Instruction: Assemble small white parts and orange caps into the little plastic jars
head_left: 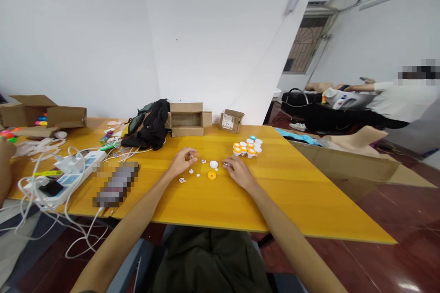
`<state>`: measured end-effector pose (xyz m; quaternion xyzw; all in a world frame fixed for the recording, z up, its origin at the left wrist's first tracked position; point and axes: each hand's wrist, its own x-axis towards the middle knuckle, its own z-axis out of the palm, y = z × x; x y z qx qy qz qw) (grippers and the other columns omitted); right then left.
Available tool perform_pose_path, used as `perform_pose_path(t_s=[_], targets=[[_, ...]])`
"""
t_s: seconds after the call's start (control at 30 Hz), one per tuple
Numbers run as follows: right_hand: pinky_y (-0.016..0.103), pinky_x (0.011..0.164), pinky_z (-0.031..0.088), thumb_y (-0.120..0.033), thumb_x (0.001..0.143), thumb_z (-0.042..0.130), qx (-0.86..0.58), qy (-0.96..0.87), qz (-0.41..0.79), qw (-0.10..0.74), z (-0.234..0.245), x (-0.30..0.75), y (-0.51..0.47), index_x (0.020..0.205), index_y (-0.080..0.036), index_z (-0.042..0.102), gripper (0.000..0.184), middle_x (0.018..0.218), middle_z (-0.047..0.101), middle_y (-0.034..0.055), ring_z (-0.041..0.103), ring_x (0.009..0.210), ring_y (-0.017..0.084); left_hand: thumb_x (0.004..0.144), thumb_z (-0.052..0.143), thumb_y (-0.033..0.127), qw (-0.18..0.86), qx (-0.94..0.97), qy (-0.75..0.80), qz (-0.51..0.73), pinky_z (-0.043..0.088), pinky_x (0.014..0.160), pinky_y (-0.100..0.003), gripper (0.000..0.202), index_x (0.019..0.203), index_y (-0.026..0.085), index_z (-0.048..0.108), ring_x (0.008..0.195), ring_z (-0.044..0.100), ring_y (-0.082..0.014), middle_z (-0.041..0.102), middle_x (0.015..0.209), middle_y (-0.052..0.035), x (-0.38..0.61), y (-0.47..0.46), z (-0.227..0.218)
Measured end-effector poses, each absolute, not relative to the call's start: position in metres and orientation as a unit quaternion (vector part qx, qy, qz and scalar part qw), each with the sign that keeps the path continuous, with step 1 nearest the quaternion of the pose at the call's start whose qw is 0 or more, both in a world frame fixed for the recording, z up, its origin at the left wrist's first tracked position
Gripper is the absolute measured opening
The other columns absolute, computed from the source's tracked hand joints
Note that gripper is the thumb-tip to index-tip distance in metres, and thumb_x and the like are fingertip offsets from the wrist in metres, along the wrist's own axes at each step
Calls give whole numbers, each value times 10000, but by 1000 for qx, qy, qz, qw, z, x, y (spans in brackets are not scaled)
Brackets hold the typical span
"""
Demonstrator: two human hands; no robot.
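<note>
Right grip [239, 172] pinches one small part [227, 164], left grip [181, 163] I cannot tell, two discs [212, 175] between.

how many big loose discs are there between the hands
2: a white disc and, slightly closer, an orange disc, between left hand and right hand; others may be hidden.

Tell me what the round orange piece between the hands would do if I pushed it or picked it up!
The orange disc lies flat on the table, so it would probably slide, not roll. Its outline is round, so it might roll on edge. It's small beside the right hand, so it's likely light.
</note>
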<state>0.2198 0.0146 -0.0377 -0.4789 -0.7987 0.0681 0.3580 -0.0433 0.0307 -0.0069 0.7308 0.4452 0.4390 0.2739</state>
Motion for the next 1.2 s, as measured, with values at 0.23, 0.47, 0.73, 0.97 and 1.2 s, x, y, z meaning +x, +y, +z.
perform_pose_path(t_s=[0.23, 0.47, 0.73, 0.97, 1.2], targets=[[394, 857, 505, -244, 896, 593, -423, -823, 50, 377, -31, 210, 7, 966, -252, 694, 123, 989, 667, 72, 624, 951, 241, 683, 697, 183, 245, 699, 476, 474, 519, 661, -261, 200, 883, 193, 693, 713, 610, -141, 600, 838, -7, -49, 41, -11], [429, 922, 482, -332, 834, 711, -357, -875, 79, 317, -23, 195, -11, 925, -245, 668, 133, 1142, 633, 78, 582, 1062, 247, 705, 705, 200, 173, 738, 494, 426, 523, 719, -288, 191, 895, 219, 712, 707, 595, -148, 625, 820, 5, -52, 37, -4], [432, 928, 481, -309, 841, 703, -365, -875, 94, 304, -21, 189, -14, 931, -239, 662, 122, 1146, 629, 78, 584, 1065, 244, 736, 647, 151, 162, 781, 481, 364, 519, 816, -338, 320, 1044, 226, 691, 790, 594, -169, 623, 906, -14, -49, 36, -9], [427, 934, 464, -322, 868, 677, -375, -863, 73, 330, -22, 189, -13, 984, -244, 644, 144, 1119, 637, 72, 604, 1038, 235, 822, 614, 268, 73, 845, 417, 327, 397, 980, -425, 152, 965, 234, 651, 1050, 494, -241, 561, 1125, -56, -52, 13, 10], [422, 923, 467, -243, 888, 647, -355, -875, 76, 321, -21, 192, -13, 860, -241, 678, 42, 1145, 630, 77, 601, 1065, 235, 789, 674, 333, 47, 901, 356, 245, 349, 988, -458, 129, 768, 209, 641, 1054, 437, -267, 529, 1142, -76, -58, 2, 14]])
